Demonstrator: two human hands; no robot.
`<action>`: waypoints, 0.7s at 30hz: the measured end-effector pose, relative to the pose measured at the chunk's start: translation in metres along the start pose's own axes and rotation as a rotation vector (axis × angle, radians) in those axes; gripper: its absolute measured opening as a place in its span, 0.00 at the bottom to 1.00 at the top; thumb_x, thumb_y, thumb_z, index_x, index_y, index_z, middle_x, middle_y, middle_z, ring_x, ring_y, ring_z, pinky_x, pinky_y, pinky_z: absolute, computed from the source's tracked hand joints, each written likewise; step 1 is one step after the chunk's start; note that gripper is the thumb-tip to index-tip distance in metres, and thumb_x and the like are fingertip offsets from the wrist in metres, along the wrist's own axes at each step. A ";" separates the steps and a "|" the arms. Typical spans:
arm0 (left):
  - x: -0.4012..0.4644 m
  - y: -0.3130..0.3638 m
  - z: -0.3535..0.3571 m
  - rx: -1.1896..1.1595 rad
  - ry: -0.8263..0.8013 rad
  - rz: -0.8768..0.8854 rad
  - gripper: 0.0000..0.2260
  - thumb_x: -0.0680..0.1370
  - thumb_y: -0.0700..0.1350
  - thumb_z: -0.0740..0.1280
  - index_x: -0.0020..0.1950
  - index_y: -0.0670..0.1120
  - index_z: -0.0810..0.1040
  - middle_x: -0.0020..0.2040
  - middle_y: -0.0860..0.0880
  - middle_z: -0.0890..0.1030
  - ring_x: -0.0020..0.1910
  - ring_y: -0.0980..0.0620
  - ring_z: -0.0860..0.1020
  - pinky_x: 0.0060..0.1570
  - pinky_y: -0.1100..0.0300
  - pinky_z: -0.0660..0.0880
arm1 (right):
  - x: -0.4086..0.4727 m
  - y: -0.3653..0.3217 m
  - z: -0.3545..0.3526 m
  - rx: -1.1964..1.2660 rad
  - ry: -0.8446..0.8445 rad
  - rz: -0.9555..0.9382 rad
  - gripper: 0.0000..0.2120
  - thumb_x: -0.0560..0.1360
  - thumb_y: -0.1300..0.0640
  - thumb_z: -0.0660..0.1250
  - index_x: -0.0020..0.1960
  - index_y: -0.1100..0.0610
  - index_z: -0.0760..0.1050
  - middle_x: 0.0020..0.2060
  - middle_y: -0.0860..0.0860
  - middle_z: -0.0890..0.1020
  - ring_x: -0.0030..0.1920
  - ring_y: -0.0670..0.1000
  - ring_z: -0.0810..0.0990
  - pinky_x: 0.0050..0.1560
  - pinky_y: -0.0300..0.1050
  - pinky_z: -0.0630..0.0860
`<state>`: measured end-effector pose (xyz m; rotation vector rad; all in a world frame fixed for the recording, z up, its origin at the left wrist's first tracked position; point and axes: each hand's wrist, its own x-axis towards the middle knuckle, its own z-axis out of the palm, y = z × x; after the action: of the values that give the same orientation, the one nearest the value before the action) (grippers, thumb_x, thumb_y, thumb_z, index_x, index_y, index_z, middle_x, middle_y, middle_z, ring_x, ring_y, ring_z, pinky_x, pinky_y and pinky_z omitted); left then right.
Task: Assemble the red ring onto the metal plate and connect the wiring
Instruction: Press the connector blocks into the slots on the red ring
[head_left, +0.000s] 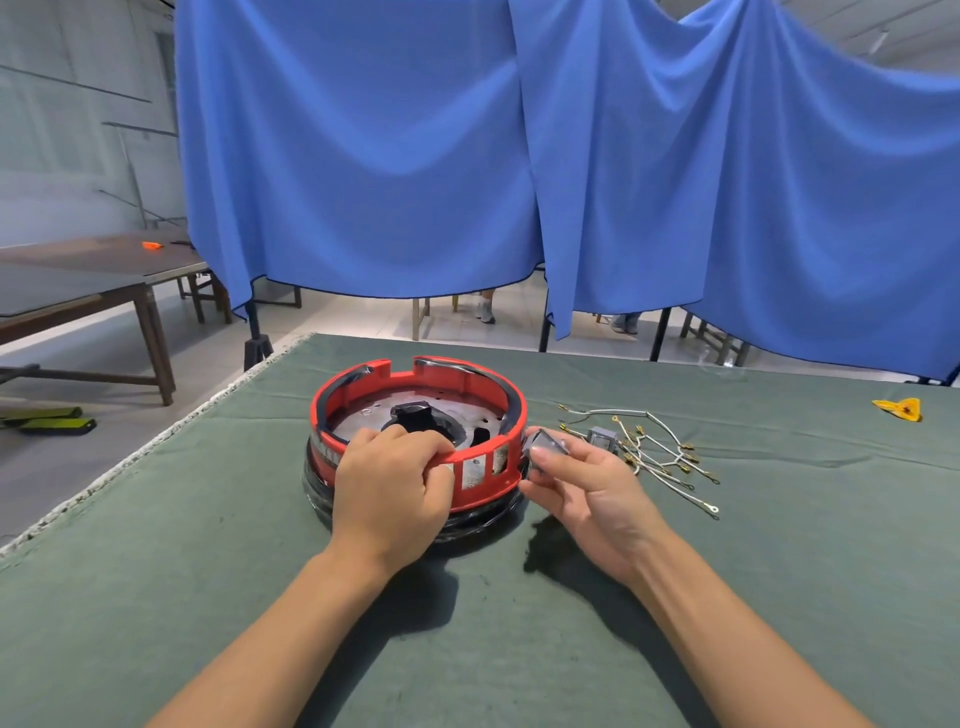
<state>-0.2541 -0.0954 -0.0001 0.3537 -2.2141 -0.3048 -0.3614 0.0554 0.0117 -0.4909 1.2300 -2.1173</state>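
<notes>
At the centre of the frame the red ring (418, 410) sits around the metal plate (363, 421) on the green cloth (208, 545). The left hand (390, 488) grips the ring's near rim, fingers curled over it. The right hand (582, 488) pinches a small grey part (545, 446) against the ring's right side. The wiring (660, 452) lies to the right, beside that hand.

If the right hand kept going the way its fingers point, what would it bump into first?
Most likely the red ring. The right hand pinches a small grey part and points left and away, almost against the ring's outer wall. Depth is hard to judge; they may already touch.
</notes>
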 end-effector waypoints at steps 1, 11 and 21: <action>0.000 0.000 0.000 0.005 -0.005 -0.003 0.07 0.68 0.43 0.65 0.39 0.47 0.83 0.33 0.51 0.82 0.32 0.49 0.77 0.37 0.55 0.73 | 0.001 0.002 0.001 -0.046 0.038 -0.030 0.16 0.65 0.69 0.71 0.52 0.64 0.78 0.34 0.53 0.81 0.32 0.47 0.80 0.34 0.40 0.80; 0.001 0.000 -0.003 -0.038 -0.040 0.016 0.16 0.71 0.48 0.56 0.41 0.46 0.83 0.35 0.50 0.83 0.34 0.49 0.77 0.42 0.55 0.69 | -0.010 0.029 0.012 -1.001 0.135 -0.634 0.16 0.68 0.55 0.73 0.50 0.42 0.72 0.44 0.40 0.82 0.44 0.44 0.82 0.46 0.47 0.80; 0.006 -0.004 -0.009 -0.282 0.061 -0.137 0.15 0.71 0.39 0.56 0.39 0.41 0.83 0.34 0.47 0.83 0.36 0.46 0.80 0.40 0.50 0.76 | -0.013 0.023 0.011 -1.111 0.181 -0.714 0.16 0.72 0.60 0.68 0.59 0.51 0.78 0.51 0.43 0.80 0.51 0.43 0.78 0.50 0.51 0.79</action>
<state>-0.2502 -0.1023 0.0078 0.3547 -2.0559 -0.6630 -0.3379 0.0488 -0.0035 -1.3845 2.6038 -1.7863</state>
